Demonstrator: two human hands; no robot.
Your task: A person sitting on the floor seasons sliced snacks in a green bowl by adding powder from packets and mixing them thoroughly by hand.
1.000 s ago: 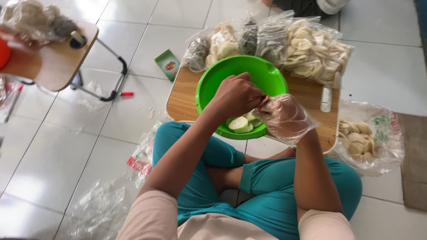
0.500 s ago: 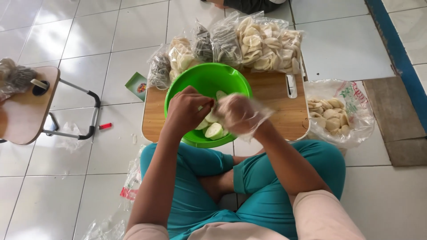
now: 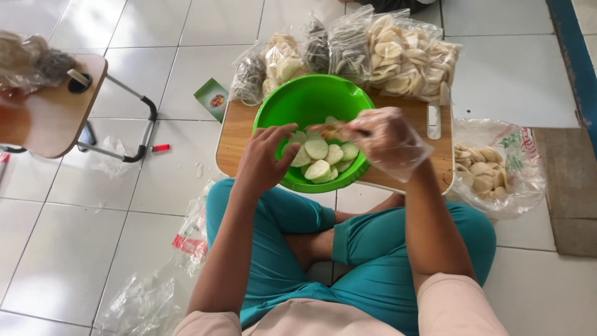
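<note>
White tiled floor [image 3: 93,236] — small wooden table [image 3: 43,118]

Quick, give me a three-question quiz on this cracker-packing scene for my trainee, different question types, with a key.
1. True or false: the right hand is bare.
2. Multiple choice: the pale round crackers under the hands lie in A) a green bowl, B) a metal tray, C) a cardboard box.
3. Short answer: what does the green bowl rest on?

Key
1. False: a clear plastic glove covers it; the left hand is bare.
2. A.
3. A low wooden table, with filled plastic bags along its far edge.
</note>
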